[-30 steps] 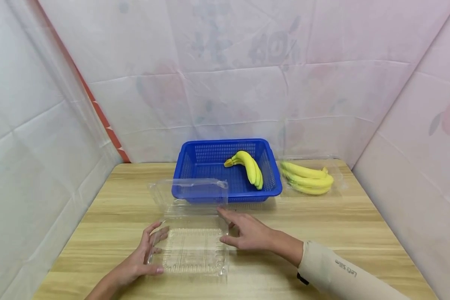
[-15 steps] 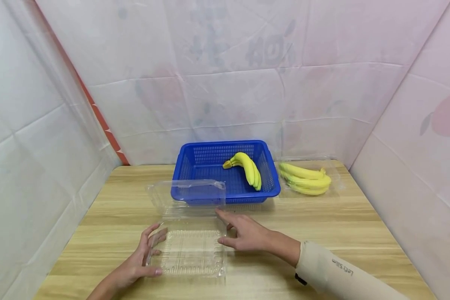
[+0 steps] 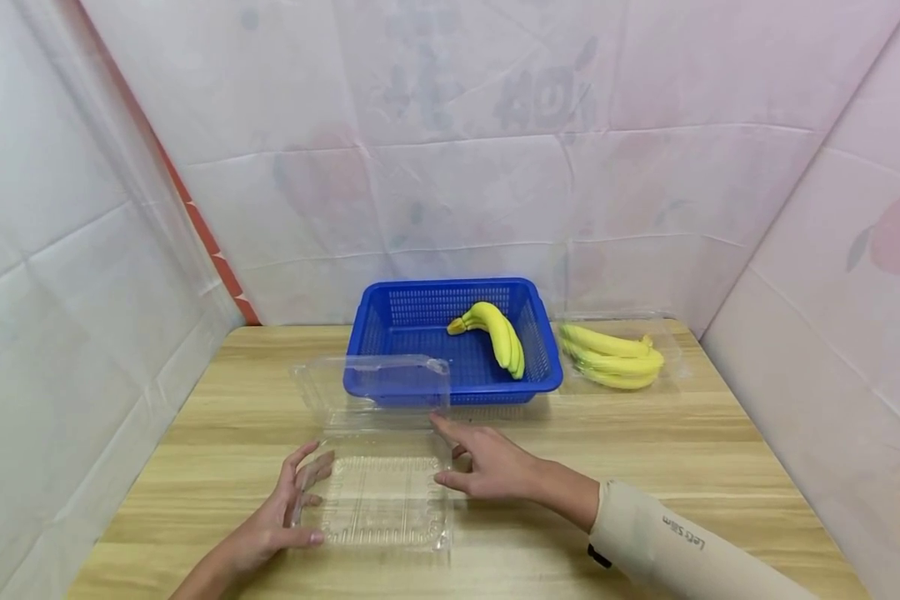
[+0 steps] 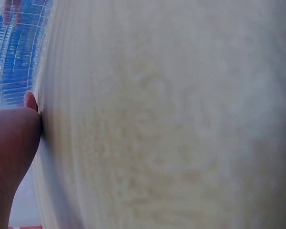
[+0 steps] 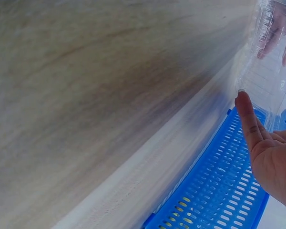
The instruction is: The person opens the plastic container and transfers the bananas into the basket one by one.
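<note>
A clear plastic clamshell box [image 3: 386,500] lies on the wooden table, its lid [image 3: 378,379] raised at the back. My left hand [image 3: 273,512] rests at the box's left side with spread, relaxed fingers. On the opposite side, my right hand [image 3: 495,467] touches the wall with its thumb, and its index finger stretches toward the hinge. No fruit lies inside the box. In the left wrist view, the left hand [image 4: 12,143] is beside the ribbed clear wall [image 4: 16,57]. The right wrist view has the right hand [image 5: 271,155] with straight fingers at the box's edge.
Behind the lid stands a blue basket [image 3: 412,354] holding a bunch of bananas [image 3: 498,333]. To its right, another clear box holds more bananas [image 3: 618,358]. Pale sheets [image 3: 465,192] enclose the back and sides of the table [image 3: 645,467].
</note>
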Available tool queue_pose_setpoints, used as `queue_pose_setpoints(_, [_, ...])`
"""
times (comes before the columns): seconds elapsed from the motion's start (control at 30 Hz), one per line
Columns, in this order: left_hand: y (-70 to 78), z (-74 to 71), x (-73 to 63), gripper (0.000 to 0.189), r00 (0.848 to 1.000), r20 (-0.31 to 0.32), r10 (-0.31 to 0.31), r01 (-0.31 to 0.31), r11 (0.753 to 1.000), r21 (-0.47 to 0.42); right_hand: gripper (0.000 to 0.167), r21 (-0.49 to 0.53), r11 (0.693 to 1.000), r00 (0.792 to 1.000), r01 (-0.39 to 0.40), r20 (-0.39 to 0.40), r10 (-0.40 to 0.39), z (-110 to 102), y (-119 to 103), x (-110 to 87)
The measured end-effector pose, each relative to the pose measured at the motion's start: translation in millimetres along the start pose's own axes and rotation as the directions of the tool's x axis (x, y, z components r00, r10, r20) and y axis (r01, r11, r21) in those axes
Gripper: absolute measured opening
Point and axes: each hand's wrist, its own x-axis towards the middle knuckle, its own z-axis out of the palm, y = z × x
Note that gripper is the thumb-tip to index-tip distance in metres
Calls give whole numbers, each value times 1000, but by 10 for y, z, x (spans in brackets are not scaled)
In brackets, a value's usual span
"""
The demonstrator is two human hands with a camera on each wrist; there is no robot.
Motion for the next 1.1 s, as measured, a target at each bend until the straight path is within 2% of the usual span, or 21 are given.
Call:
queue_pose_setpoints(0.17, [13, -12, -22, 113, 1000, -18, -21, 21, 1000, -9, 90, 25, 1000, 1000, -6, 10, 6, -3, -30, 23])
queue_pose_setpoints(0.4, [42, -13, -65, 111, 999, -46, -18, 17, 1000, -21, 88, 35, 999, 1000, 13, 15, -14, 38, -61, 76])
queue_pose_setpoints(0.63, [72, -45, -102, 106, 996, -69, -60, 59, 998, -7, 88, 37, 999, 1000, 14, 23, -15, 71, -121, 140])
queue_pose_setpoints(0.93, [57, -181, -163, 102, 995, -103, -13, 18, 999, 40, 91, 0, 1000, 999, 29, 28, -29, 124, -224, 277])
queue_pose_setpoints(1.1, [63, -247, -211, 99, 994, -111, -13, 15, 1000, 17, 90, -3, 999, 998, 51, 26, -51, 177, -269, 361])
